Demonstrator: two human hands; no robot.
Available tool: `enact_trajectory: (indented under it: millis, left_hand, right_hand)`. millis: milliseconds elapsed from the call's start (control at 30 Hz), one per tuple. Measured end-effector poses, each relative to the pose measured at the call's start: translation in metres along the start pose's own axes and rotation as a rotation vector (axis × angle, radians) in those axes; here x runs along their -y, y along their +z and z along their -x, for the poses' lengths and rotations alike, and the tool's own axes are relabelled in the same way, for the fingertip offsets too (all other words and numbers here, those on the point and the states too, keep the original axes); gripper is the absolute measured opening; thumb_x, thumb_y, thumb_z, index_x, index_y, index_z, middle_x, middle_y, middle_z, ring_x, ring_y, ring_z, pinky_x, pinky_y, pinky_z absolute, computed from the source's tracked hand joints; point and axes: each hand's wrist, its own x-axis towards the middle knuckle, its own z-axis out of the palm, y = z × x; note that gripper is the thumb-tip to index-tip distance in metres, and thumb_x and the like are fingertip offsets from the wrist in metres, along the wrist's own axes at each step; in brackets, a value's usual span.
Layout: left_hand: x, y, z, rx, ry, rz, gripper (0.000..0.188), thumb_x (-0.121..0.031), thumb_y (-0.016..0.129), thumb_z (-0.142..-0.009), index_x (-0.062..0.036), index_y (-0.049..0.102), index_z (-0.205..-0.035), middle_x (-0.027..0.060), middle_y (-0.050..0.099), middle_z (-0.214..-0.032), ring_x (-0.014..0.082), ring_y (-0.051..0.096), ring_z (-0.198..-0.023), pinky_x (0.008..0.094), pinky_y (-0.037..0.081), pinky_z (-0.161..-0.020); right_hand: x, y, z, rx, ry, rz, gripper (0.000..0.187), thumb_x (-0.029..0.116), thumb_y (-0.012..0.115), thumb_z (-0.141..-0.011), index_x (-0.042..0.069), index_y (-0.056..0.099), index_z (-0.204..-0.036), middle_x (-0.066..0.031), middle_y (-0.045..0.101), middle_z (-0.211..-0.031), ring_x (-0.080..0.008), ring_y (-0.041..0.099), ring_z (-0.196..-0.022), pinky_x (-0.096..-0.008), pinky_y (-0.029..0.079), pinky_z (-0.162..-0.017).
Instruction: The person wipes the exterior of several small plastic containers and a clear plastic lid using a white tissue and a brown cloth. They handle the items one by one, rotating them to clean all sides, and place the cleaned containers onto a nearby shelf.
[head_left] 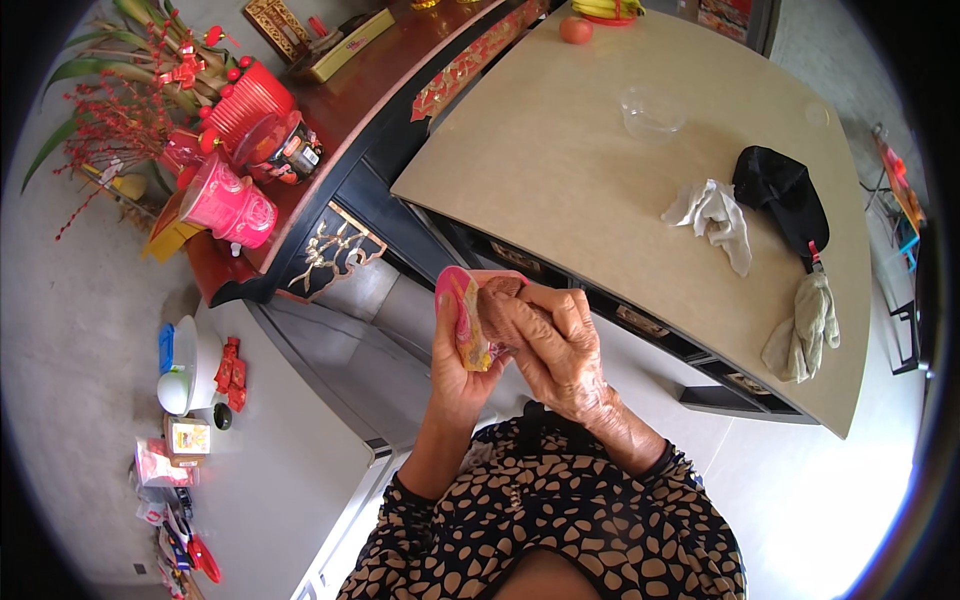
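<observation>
My left hand (452,360) is wrapped round a small pink and yellow cup-like container (457,288), held tilted in front of my chest. My right hand (562,350) comes from the other side with bent fingers, pressing a brown cloth (497,308) against the container's mouth. Part of the cloth lies under the right fingers, and I cannot tell how far it reaches inside. Both hands are in the air, near the front edge of the beige table (560,150).
On the beige table are a clear plastic bowl (652,115), white cloth (715,220), black cap (783,195), pale gloves (805,330) and a red fruit (576,30). The dark wooden altar table (345,110) carries a pink bucket (230,203). A white cabinet (275,480) stands at lower left.
</observation>
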Motion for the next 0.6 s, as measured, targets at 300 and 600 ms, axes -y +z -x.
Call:
enact_trajectory:
  millis: [300,600]
  left_hand:
    - [0.003,-0.011,0.004,-0.025,-0.03,-0.065,0.06,-0.05,0.048,-0.094,-0.0001,0.048,-0.128,0.0163,0.06,-0.119,0.0283,0.064,-0.102,0.047,0.057,-0.08]
    - [0.012,-0.001,0.006,-0.2,0.096,-0.167,0.046,-0.04,0.048,-0.097,-0.0022,0.051,-0.123,0.0112,0.064,-0.112,0.0243,0.065,-0.098,0.0415,0.057,-0.077]
  right_hand:
    - [-0.027,-0.017,0.025,0.096,0.226,-0.024,0.045,-0.002,0.071,-0.068,0.004,0.065,-0.112,-0.0103,0.057,-0.098,-0.0273,0.055,-0.084,-0.035,0.05,-0.071]
    - [-0.012,-0.028,0.005,0.218,0.239,-0.203,0.045,-0.003,0.066,-0.071,0.001,0.062,-0.116,-0.0146,0.055,-0.102,-0.0309,0.056,-0.092,-0.037,0.048,-0.08]
